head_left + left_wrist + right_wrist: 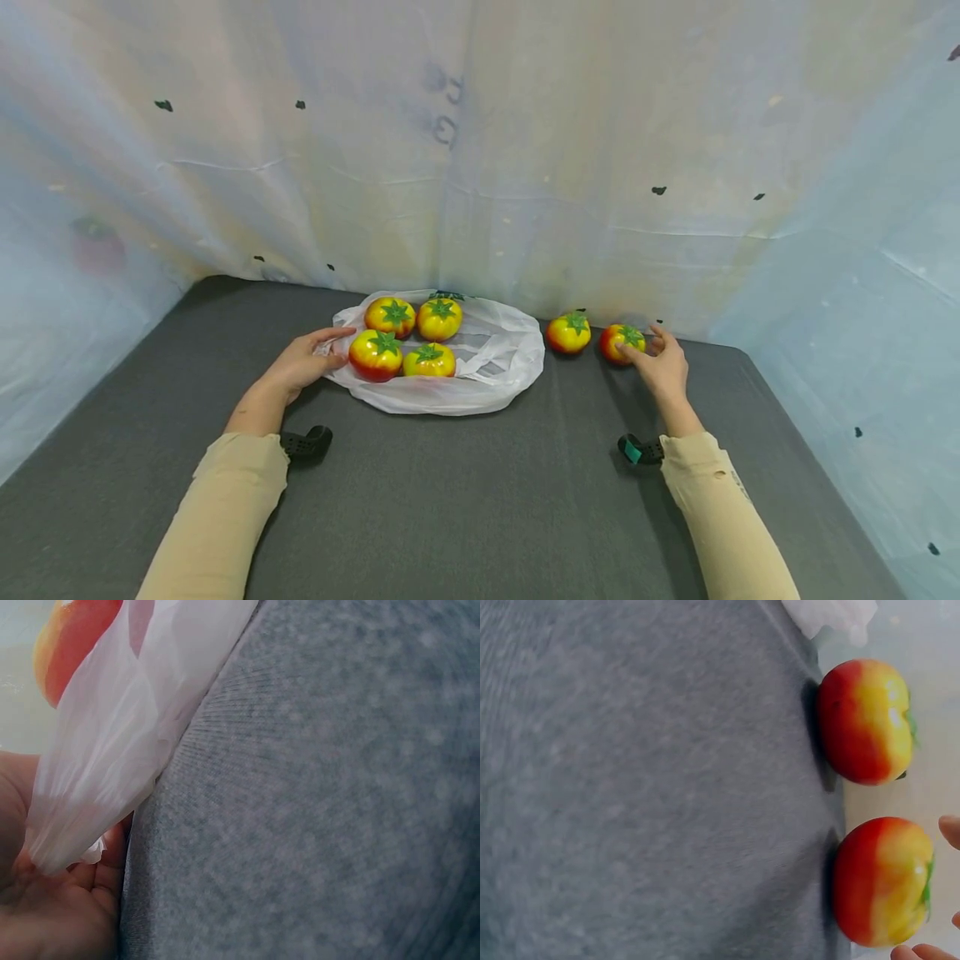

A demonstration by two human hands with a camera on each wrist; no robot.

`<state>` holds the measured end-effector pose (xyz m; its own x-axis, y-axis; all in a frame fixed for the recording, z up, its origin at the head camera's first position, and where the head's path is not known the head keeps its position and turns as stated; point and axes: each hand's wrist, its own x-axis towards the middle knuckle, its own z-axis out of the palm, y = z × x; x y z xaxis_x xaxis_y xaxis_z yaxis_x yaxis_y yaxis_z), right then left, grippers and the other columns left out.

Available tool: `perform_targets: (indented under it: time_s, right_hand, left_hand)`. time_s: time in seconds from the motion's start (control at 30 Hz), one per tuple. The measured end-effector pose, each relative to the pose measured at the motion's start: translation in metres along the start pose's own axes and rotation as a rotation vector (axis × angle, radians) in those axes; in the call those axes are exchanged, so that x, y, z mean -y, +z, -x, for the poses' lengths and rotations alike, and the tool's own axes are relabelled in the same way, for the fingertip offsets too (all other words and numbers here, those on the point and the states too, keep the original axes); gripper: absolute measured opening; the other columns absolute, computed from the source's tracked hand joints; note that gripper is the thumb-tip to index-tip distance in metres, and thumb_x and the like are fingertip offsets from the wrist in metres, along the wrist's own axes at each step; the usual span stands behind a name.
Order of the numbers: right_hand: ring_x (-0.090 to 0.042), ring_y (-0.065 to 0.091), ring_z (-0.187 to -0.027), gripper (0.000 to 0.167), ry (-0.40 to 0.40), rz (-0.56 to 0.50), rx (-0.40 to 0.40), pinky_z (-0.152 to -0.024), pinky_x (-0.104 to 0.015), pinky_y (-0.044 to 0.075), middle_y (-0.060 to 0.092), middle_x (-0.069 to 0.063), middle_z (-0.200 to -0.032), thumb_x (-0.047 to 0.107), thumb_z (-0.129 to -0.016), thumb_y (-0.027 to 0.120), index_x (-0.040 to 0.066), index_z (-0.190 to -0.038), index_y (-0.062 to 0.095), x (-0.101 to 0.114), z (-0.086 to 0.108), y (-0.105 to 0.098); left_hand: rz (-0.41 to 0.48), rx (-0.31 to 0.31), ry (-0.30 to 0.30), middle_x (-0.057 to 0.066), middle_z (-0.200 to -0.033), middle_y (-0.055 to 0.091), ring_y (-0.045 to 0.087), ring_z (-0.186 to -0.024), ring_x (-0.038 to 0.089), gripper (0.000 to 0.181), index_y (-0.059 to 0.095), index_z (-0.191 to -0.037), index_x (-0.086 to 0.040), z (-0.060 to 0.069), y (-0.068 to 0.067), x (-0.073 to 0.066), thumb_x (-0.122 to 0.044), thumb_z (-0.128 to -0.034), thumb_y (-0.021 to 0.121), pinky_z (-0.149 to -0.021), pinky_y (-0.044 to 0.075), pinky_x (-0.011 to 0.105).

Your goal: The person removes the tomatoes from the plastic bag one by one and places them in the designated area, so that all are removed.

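Note:
A white plastic bag (502, 354) lies spread open, several red-and-yellow tomatoes (430, 360) grouped in its left part. My left hand (303, 362) holds the bag's left edge between thumb and fingers; in the left wrist view the gathered plastic (97, 757) runs into the palm of that hand (60, 900). To the right of the bag sits one tomato (568, 333), and farther right another (621, 343). My right hand (663, 367) is at this last one, fingers spread. The right wrist view has fingertips (924, 952) beside the lower tomato (881, 881), not closed round it; contact is unclear.
The dark grey table (465, 500) extends in front of the bag. A pale plastic sheet (525, 167) hangs behind the table, and bluish sheets flank both sides. Both tomatoes outside the bag stand near the back edge, by the sheet.

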<state>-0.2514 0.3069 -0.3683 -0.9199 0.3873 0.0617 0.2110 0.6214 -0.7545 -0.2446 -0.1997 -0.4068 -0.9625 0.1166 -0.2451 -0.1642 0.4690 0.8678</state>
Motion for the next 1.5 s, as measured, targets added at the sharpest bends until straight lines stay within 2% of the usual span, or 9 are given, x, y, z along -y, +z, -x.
perform_targets:
  time_s: [0.27,0.6,1.0,1.2,1.5]
  right_hand:
    - [-0.037,0.036,-0.138,0.079,-0.016,-0.060,-0.019,-0.109,-0.053,0.035,0.033,-0.021,-0.153,0.034,-0.087,0.070,0.013,-0.151,0.029,0.014,0.005,-0.005]
    - [-0.036,0.037,-0.137,0.077,-0.084,-0.111,-0.008,-0.109,-0.052,0.035,0.035,-0.019,-0.152,0.033,-0.087,0.070,0.012,-0.150,0.031,0.025,0.012,-0.005]
    - [-0.034,0.041,-0.135,0.076,-0.146,-0.176,0.037,-0.105,-0.053,0.039,0.037,-0.018,-0.150,0.037,-0.084,0.072,0.012,-0.147,0.037,0.043,0.022,0.009]
    - [-0.034,0.043,-0.134,0.072,-0.169,-0.207,0.049,-0.105,-0.050,0.040,0.041,-0.017,-0.147,0.030,-0.085,0.072,0.011,-0.146,0.040,0.051,0.026,0.017]
    - [-0.032,0.045,-0.133,0.067,-0.216,-0.297,0.131,-0.105,-0.048,0.041,0.043,-0.017,-0.146,0.026,-0.087,0.071,0.008,-0.144,0.041,0.061,0.030,0.034]
  left_hand:
    - [0.006,0.005,0.004,0.026,-0.158,0.007,0.005,-0.143,0.047,0.059,0.033,-0.150,-0.013,0.001,0.000,0.001,-0.012,-0.0953,0.054,-0.110,0.010,0.069]
    - [0.003,0.001,0.015,0.027,-0.158,0.007,0.003,-0.144,0.048,0.058,0.034,-0.149,-0.012,0.001,0.001,-0.001,-0.012,-0.0950,0.055,-0.109,0.009,0.070]
    - [-0.003,0.002,0.003,0.027,-0.158,0.007,0.004,-0.143,0.049,0.058,0.033,-0.150,-0.013,0.002,0.000,-0.001,-0.013,-0.0956,0.055,-0.109,0.008,0.070]
    - [-0.009,0.003,-0.001,0.027,-0.158,0.007,0.004,-0.143,0.048,0.058,0.033,-0.150,-0.014,0.002,0.001,-0.002,-0.014,-0.0960,0.054,-0.109,0.008,0.071]
    - [-0.009,0.000,0.007,0.027,-0.158,0.006,0.003,-0.144,0.048,0.058,0.033,-0.149,-0.013,0.002,0.000,-0.002,-0.013,-0.0954,0.054,-0.109,0.007,0.071]
